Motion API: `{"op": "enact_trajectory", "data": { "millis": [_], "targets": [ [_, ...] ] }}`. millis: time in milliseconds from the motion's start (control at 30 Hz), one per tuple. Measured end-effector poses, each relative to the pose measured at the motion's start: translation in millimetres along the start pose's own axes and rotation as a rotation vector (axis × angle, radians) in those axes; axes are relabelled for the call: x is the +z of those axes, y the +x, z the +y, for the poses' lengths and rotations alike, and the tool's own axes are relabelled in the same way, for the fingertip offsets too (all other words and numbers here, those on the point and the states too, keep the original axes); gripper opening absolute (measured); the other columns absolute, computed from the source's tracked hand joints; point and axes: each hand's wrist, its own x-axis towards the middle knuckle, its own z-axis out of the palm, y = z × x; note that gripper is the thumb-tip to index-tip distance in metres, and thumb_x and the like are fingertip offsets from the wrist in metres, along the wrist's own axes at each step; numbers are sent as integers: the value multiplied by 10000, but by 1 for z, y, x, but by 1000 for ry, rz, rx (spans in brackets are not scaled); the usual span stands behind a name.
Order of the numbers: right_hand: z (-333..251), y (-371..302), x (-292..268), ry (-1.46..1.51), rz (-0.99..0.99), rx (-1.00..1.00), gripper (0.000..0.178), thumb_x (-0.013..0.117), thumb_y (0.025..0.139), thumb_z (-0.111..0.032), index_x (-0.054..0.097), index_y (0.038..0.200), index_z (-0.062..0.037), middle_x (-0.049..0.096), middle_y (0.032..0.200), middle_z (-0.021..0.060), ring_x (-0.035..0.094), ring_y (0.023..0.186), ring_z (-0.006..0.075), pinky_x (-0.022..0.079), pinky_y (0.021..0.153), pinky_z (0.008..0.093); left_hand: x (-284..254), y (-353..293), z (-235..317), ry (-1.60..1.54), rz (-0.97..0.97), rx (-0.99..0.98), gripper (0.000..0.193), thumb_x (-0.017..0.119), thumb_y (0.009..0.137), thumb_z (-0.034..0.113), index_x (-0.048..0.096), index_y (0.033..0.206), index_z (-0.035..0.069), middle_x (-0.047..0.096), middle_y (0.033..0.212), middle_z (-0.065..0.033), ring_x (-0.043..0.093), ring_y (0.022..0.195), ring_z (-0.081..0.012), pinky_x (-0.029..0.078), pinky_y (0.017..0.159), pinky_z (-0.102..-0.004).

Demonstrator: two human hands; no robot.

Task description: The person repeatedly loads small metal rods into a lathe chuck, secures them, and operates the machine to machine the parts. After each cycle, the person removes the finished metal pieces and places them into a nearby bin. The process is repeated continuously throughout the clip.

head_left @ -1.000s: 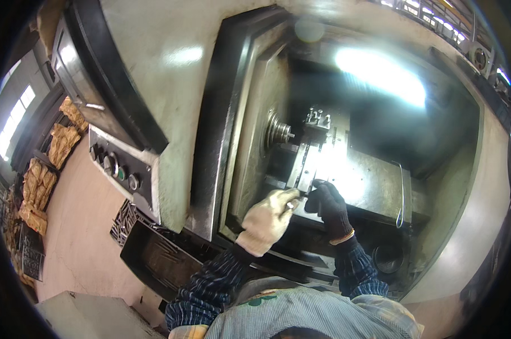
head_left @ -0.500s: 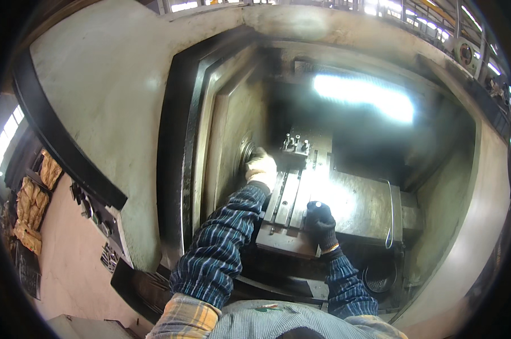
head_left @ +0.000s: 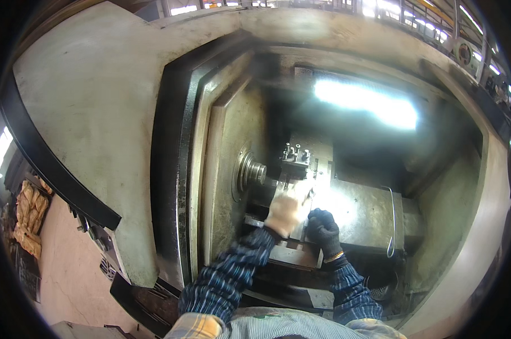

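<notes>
My left hand (head_left: 285, 213), in a pale glove, hangs over the slotted metal slide (head_left: 296, 256) of a lathe. Motion smears its fingers, so I cannot see whether they hold anything. Close beside it, at the slide's right edge, my right hand (head_left: 324, 230) in a dark glove has its fingers curled closed. Whatever it grips, if anything, is hidden. Left of my hands, the round metal spindle nose (head_left: 256, 173) sticks out of the machine's inner wall. Beyond my hands, a tool block (head_left: 296, 155) with several upright bolts is fixed on the slide.
A bright work lamp (head_left: 364, 101) shines at the back of the enclosure. On the flat metal cover (head_left: 360, 217) to the right hangs a hooked wire rod (head_left: 391, 223). The pale door panel (head_left: 91, 113) stands at left, with brown wrapped bundles (head_left: 30, 209) beyond it.
My left hand has left the spindle nose and moved right and nearer, over the slide beside my right hand. My right hand has shifted slightly, its fingers still curled.
</notes>
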Motion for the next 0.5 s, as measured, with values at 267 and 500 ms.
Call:
{"op": "enact_trajectory", "data": {
  "millis": [267,500],
  "targets": [
    [-31,94,65,-778,-254,66,330,651,986,-259,648,1274,-98,701,1134,157,687,1036,310,546,864,387,-152,-103,69,-724,571,-269,388,608,1043,269,577,1338,18,694,1150,-142,690,942,-296,569,881,-438],
    [25,150,129,-1266,-367,106,298,658,934,-335,732,1082,-88,737,996,211,698,986,423,539,851,497,-249,-173,119,-483,1032,-383,516,581,1061,344,483,1432,-1,543,906,-27,464,572,-61,434,425,-239]
  ]
}}
